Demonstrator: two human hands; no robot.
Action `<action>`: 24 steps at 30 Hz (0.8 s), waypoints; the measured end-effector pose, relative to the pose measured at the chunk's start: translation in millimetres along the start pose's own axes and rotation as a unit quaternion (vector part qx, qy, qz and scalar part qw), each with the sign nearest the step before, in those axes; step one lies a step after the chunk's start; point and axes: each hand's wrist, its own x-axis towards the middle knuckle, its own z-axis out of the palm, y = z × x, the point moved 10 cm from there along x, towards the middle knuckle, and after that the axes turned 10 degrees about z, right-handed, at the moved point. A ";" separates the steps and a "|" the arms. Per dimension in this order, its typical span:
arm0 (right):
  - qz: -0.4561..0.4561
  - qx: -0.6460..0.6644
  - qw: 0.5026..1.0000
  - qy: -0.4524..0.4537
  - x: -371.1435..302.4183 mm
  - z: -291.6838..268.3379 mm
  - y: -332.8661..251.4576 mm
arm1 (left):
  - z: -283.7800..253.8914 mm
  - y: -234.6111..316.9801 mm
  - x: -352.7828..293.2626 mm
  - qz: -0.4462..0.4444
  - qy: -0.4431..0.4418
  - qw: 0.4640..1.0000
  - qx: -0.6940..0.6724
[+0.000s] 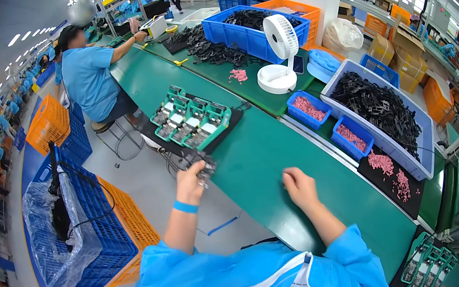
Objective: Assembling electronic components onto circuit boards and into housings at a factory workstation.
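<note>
My left hand (190, 185), with a blue band at the wrist, is closed on a bunch of small dark grey parts (205, 172) at the near edge of the green work surface (254, 152). Just beyond it, a group of green tray-like fixtures (193, 116) filled with grey and white pieces rests on a black mat (232, 121). My right hand (300, 186) is held over the green surface with its fingers curled in. Whatever those fingers might hold is hidden.
Blue bins of pink pieces (310, 108) and a grey bin of black parts (380, 107) stand at right. A white fan (282, 39) is beyond. A co-worker (88, 75) sits far left; plastic-lined blue crates (100, 244) stand left. More green fixtures (429, 268) lie lower right.
</note>
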 end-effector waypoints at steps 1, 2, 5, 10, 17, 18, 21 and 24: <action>0.080 0.124 0.987 -0.068 9.8 31.0 11.7 | 6.3 -8.0 -11.7 -0.004 -0.021 1.000 -0.022; 0.167 0.241 0.947 -0.130 15.5 63.4 9.6 | 6.8 -10.5 -24.5 -0.017 -0.032 0.999 -0.018; 0.349 0.515 0.756 -0.204 27.7 138.3 -3.6 | 11.7 -15.8 -62.5 -0.040 -0.041 0.998 -0.012; 0.303 0.577 0.743 -0.149 60.2 161.1 6.2 | 23.4 -22.8 -111.3 -0.099 -0.076 0.992 -0.022; 0.280 0.514 0.805 -0.097 61.0 141.1 21.2 | 30.7 -19.3 -125.1 -0.136 -0.106 0.985 -0.017; 0.285 0.472 0.831 -0.075 59.8 133.7 27.2 | 35.2 -20.6 -131.4 -0.160 -0.109 0.981 -0.008; 0.278 0.451 0.847 -0.052 34.0 99.3 29.5 | 43.2 -27.9 -157.9 -0.224 -0.213 0.951 -0.013; 0.297 0.466 0.832 -0.055 2.1 61.2 53.4 | 47.8 -39.6 -185.0 -0.368 -0.285 0.885 0.006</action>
